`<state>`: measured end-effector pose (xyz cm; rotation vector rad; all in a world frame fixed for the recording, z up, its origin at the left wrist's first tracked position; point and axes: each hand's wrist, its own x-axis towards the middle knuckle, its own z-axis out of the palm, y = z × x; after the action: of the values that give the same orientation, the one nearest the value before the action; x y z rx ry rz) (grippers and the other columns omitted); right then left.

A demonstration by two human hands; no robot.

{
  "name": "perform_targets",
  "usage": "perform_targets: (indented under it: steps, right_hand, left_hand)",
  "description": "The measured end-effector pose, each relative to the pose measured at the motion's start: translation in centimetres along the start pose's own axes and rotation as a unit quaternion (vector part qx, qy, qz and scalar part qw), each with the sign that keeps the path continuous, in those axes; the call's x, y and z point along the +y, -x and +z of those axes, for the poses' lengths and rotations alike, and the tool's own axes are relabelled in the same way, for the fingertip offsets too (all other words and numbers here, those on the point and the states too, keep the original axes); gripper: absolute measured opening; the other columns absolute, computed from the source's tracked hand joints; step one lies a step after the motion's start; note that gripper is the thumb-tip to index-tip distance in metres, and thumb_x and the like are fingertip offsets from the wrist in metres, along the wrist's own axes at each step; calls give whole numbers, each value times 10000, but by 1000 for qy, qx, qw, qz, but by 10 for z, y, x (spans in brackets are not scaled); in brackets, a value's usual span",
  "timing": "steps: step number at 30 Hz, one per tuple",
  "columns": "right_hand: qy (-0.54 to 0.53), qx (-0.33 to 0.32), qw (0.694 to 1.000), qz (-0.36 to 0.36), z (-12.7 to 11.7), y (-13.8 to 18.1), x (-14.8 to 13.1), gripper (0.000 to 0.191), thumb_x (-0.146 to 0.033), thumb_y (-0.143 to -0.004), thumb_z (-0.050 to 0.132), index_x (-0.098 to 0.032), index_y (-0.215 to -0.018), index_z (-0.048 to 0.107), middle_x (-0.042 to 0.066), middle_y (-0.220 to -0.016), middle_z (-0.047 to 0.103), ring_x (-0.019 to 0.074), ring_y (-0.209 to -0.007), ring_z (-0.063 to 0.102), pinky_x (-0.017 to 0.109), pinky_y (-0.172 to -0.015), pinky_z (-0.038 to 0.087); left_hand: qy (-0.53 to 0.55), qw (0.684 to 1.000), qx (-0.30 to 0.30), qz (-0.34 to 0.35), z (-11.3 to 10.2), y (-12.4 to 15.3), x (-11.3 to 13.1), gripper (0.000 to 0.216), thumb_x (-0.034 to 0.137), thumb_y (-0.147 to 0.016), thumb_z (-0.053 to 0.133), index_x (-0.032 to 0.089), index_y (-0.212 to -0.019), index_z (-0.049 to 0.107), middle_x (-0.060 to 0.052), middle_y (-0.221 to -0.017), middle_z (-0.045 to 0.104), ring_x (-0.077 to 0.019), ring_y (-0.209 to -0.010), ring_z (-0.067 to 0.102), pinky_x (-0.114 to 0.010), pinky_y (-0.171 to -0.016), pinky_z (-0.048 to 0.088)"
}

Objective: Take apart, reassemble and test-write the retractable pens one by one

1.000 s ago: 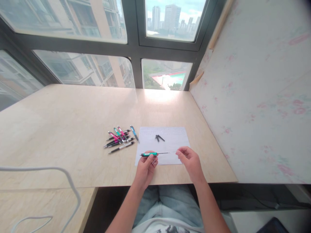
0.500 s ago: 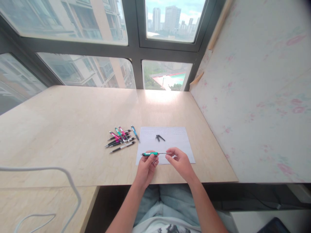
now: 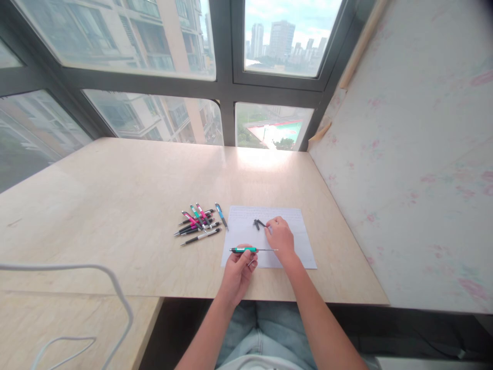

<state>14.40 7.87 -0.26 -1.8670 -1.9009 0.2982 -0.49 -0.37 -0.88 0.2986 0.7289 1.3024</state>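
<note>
My left hand (image 3: 239, 270) is closed around a green pen barrel (image 3: 243, 250), held level above the paper's near edge. A thin refill (image 3: 267, 250) sticks out of the barrel's right end. My right hand (image 3: 280, 236) is over the sheet of paper (image 3: 300, 257), with its thumb and fingertips closed at the near end of a slim black pen grip (image 3: 261, 223). Another short black pen part (image 3: 256, 225) lies just left of it on the paper.
Left of the paper lies a pile of several pens (image 3: 196, 222), pink, green, black and white. A blue pen (image 3: 221, 216) rests by the paper's left edge. A white cable (image 3: 111, 277) loops over the table (image 3: 154, 174) at left. Windows and a papered wall (image 3: 404, 154) border it.
My right hand has left the refill's tip and moved up to the black parts on the paper. The left hand still holds the green barrel. The view has shifted slightly.
</note>
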Motion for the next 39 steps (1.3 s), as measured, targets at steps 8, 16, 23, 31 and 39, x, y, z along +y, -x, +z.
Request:
perform_targets:
  steps: [8,16,23,31,39]
  right_hand:
    - [-281,0,957,73,-34,35,28,167,-321,-844,561,-190,-856,664,52,-798,695,204,-751,644,323,-700,498]
    - [-414,0,899,142,-77,81,51,267,-427,-777,688,-193,-904,707,68,-852,705,213,-795,645,307,-667,518]
    - [-423,-6,897,127,-79,84,38,306,-466,-760,703,-190,-893,716,72,-824,704,218,-775,651,324,-682,538]
    - [-423,-27,899,109,-65,82,26,294,-450,-792,677,-181,-908,705,83,-858,699,226,-811,647,328,-710,531]
    - [-411,-15,905,108,-70,82,31,302,-459,-796,675,-182,-913,706,78,-861,700,220,-805,645,321,-708,528]
  left_hand:
    - [2,1000,6,-6,1,0,0,230,234,-718,799,159,-899,679,-39,-814,701,-106,-682,618,-229,-658,477]
    - [-9,1000,-5,1,2,0,1,206,231,-738,780,158,-905,683,-45,-828,694,-103,-683,604,-227,-652,472]
    - [-16,1000,1,6,3,0,1,218,236,-727,790,156,-896,680,-46,-824,697,-99,-682,603,-221,-648,471]
    - [-12,1000,2,8,1,0,0,226,242,-722,794,158,-898,680,-50,-830,710,-101,-686,618,-222,-656,485]
    - [4,1000,2,5,0,0,1,225,225,-727,790,165,-913,679,-43,-830,709,-102,-693,623,-222,-657,498]
